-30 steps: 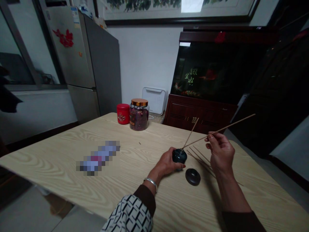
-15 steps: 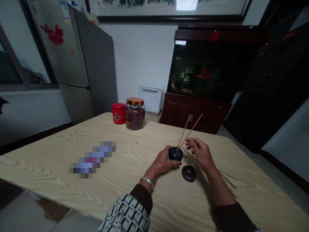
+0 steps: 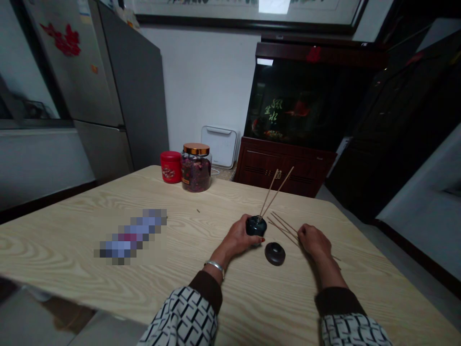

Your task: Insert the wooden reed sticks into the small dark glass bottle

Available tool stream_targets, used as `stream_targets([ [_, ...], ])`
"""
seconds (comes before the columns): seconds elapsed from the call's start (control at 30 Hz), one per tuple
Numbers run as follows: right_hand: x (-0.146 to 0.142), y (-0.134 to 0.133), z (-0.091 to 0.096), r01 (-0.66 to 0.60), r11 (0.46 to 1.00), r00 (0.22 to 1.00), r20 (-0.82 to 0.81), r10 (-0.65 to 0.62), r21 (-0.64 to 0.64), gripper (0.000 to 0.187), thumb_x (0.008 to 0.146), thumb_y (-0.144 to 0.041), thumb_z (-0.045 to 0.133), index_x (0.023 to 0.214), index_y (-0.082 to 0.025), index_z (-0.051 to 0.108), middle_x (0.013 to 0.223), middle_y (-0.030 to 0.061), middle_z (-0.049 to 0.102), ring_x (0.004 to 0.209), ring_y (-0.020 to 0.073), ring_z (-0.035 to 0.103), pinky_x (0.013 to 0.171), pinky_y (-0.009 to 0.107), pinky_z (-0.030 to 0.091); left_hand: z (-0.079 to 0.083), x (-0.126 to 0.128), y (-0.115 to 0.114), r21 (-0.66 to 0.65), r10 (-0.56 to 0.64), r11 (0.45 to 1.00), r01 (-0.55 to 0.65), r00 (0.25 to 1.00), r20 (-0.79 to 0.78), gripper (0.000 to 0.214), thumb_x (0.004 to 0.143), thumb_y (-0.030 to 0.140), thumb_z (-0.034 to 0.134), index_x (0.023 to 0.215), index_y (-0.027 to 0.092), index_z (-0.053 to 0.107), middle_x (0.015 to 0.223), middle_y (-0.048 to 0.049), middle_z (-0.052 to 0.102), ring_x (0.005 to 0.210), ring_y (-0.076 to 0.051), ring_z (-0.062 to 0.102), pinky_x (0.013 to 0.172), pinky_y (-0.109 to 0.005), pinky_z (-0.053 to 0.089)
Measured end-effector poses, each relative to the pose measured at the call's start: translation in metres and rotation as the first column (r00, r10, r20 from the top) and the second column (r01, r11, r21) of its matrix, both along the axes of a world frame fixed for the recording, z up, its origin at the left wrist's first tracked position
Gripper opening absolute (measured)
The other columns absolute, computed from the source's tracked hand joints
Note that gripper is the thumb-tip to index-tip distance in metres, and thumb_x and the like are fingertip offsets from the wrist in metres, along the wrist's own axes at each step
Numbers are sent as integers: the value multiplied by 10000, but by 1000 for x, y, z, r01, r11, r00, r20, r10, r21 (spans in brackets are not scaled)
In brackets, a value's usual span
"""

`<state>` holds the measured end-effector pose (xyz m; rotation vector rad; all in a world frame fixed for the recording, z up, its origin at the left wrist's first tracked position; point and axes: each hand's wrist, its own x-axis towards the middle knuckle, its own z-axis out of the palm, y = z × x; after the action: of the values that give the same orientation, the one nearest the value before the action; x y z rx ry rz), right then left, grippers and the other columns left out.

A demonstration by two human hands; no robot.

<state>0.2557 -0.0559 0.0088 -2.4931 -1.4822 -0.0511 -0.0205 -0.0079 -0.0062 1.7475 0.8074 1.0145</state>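
My left hand [image 3: 238, 235] is wrapped round a small dark glass bottle [image 3: 256, 230] that stands on the table. Two thin reed sticks [image 3: 275, 192] rise out of its neck, leaning right. Just right of the bottle lies a dark round lid [image 3: 275, 253] with a hole or dip at its centre. My right hand [image 3: 316, 242] is low over the table, fingers closed in a pinch at the loose reed sticks [image 3: 283, 231]. These stick out to the left of the fingers, and their far ends show past the wrist. The fingertips themselves are partly hidden.
On the left of the wooden table [image 3: 173, 259] lies a blurred-out bluish item [image 3: 131, 236]. A red canister [image 3: 170, 167] and a copper-lidded jar [image 3: 196, 168] of dried flowers stand at the back edge. Behind are a fridge [image 3: 137, 96] and a fish tank [image 3: 313, 105].
My right hand has moved from beside the bottle's neck down and right to the loose sticks, and its fingers have closed. The left hand still holds the bottle. The view has shifted slightly.
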Motion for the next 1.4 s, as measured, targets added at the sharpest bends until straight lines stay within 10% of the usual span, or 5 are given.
stream_targets([
  [0.17,-4,-4,20,1,880,992,-114,60,474,236,863,-367,489,892,-211,665,868,72,689,752,204,611,622,306,405,-3,1,2,-3,0,1000,0,1000,5,638,602,326,869,1143,164,571,1009,-75,671,929,-225,620,800,-315,484],
  [0.33,-27,-10,63,252,275,884,-336,324,928,252,791,-387,637,940,-184,635,809,23,650,685,146,598,613,268,462,-5,1,3,11,12,1000,-12,1000,-5,646,594,338,873,1142,173,573,1004,-61,673,919,-214,618,800,-305,483],
  [0.43,-53,-13,86,455,142,663,-441,605,879,258,737,-356,716,898,-187,607,774,-2,624,626,108,579,501,200,415,-4,0,3,3,19,1000,-19,1000,-23,666,589,351,875,1155,173,573,1027,-73,669,928,-219,617,799,-304,482],
  [1.2,-117,7,57,-23,646,548,-531,646,763,333,793,-489,657,920,-185,614,824,42,668,729,176,641,565,269,510,-7,0,5,7,21,1000,-21,1000,-22,683,574,376,872,1154,177,572,1008,-69,658,902,-218,609,758,-296,481],
  [1.4,-50,-13,35,-209,817,841,-328,431,538,284,855,-451,533,908,-190,631,861,72,691,750,207,651,642,304,467,-6,0,4,7,27,1000,-27,999,-27,668,576,370,875,1139,179,571,1002,-66,661,901,-216,613,768,-301,482],
])
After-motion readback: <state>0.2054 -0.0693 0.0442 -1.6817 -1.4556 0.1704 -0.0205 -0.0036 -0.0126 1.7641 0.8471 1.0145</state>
